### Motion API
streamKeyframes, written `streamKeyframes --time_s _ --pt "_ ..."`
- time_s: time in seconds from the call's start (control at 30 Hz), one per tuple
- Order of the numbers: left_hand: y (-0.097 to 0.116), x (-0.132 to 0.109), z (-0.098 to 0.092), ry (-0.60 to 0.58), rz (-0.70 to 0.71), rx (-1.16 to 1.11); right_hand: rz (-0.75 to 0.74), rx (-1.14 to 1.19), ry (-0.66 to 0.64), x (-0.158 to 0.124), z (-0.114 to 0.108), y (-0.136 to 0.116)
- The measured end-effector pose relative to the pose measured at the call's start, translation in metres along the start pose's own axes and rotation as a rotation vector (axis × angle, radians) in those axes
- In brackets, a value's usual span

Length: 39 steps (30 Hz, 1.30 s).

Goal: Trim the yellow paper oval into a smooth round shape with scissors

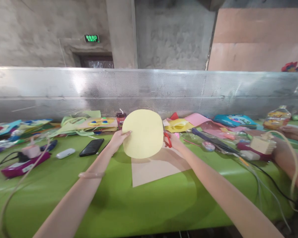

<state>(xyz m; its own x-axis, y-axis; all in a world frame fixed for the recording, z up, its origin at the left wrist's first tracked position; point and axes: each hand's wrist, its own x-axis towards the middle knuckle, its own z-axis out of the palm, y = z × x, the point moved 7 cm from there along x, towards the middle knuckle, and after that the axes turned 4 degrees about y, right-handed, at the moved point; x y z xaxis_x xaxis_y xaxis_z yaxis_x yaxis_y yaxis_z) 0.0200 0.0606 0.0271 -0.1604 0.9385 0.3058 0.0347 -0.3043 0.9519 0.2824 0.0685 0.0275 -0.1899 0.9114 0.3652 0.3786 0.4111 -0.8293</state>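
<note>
A pale yellow, roughly round sheet of paper (142,133) is held upright above the green table (109,195). My left hand (118,138) grips its left edge, fingers closed on the paper. My right hand (172,140) is at the sheet's right edge, wrapped round red-handled scissors (166,138) whose blades run up along that edge. Under the sheet a beige piece of paper (156,167) lies flat on the table.
A black phone (91,147) and a small white device (65,153) lie to the left, with a dark cup (120,119) behind. Coloured paper scraps and packets line the perforated metal wall (149,89). Another person's arm (288,155) and cables occupy the right side.
</note>
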Motion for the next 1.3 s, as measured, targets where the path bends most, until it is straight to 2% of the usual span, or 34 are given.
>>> streamKeyframes --time_s 0.77,1.0,1.3 --pt "-0.003 0.002 0.000 -0.015 0.007 0.000 0.000 0.008 -0.001 -0.001 -0.001 -0.002" --pt "-0.005 0.004 0.000 -0.035 0.020 -0.007 -0.007 0.082 0.051 0.003 -0.007 0.004" --pt "-0.003 0.000 0.002 -0.050 -0.002 0.009 -0.013 0.063 0.027 0.005 -0.009 0.008"
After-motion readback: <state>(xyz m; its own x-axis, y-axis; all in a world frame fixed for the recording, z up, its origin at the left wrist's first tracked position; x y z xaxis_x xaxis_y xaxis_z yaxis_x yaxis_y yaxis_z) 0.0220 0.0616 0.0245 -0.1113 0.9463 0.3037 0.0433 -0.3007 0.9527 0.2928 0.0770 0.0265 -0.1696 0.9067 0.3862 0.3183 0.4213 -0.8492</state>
